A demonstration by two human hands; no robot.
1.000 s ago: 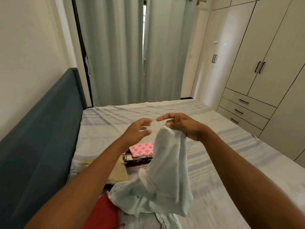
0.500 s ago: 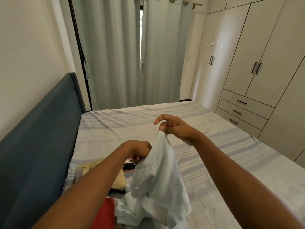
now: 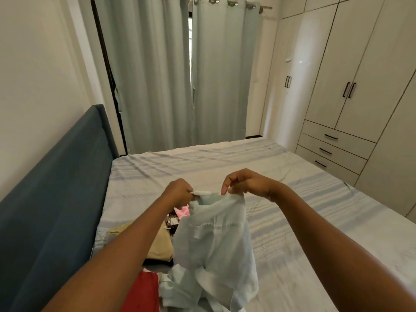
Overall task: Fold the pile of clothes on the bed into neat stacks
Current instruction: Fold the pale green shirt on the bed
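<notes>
A pale blue shirt [image 3: 213, 242] hangs in front of me above the bed [image 3: 281, 199]. My left hand [image 3: 177, 193] grips its top edge on the left, and my right hand [image 3: 245, 183] pinches the same edge on the right. The lower part of the shirt trails onto the bed among other clothes. Behind my left forearm lie a tan garment [image 3: 161, 246], a pink patterned piece [image 3: 183, 211] on a dark printed one [image 3: 172, 221], and a red garment [image 3: 144, 291] at the bottom edge.
A dark blue headboard [image 3: 56, 210] runs along the left of the bed. Pale curtains [image 3: 180, 75] hang behind it. A wardrobe [image 3: 351, 86] with drawers [image 3: 331, 149] lines the right wall.
My left hand has risen and taken hold of the shirt's top edge beside my right hand. The shirt is now spread between both hands.
</notes>
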